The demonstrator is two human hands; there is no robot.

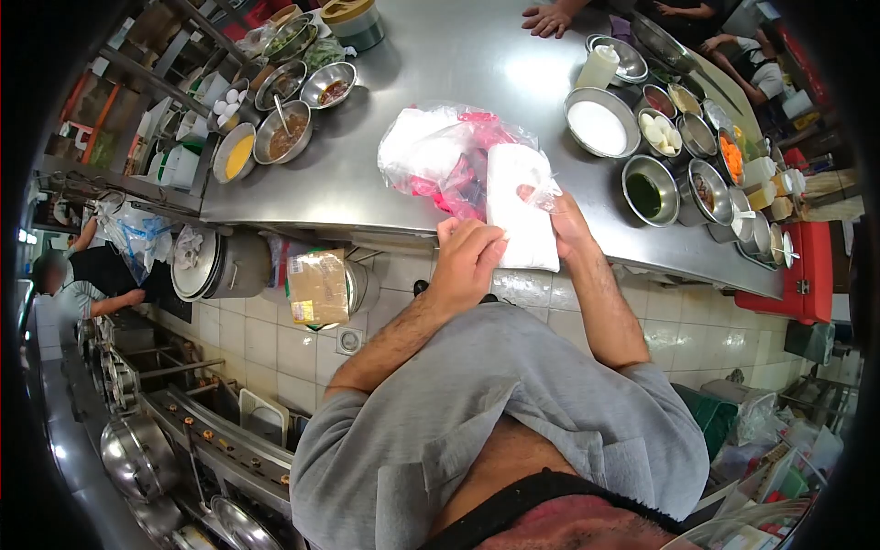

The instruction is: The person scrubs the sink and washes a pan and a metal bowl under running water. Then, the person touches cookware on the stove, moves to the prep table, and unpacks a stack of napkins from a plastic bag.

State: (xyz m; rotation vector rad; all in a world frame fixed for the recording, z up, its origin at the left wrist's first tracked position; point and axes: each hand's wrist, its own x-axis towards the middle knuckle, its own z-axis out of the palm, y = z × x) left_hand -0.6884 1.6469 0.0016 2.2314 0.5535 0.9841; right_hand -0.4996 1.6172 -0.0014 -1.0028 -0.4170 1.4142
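A white packet (pixel 519 213), partly in clear plastic, is held upright at the front edge of the steel table. My right hand (pixel 566 223) is wrapped round its right side, with the thumb over its front. At its lower left, my left hand (pixel 466 259) has thumb and fingers pinched together against the packet's edge. Just behind and to the left lies a clear plastic bag (pixel 423 151) with white contents and pink-red parts. It touches or nearly touches the packet.
Steel bowls, one with white content (pixel 597 127) and one with green liquid (pixel 650 191), crowd the steel table's (pixel 348 188) right side. More bowls and a yellow one (pixel 236 157) stand left. Another person's hand (pixel 547 19) rests at the far edge. A cardboard box (pixel 318 287) is below.
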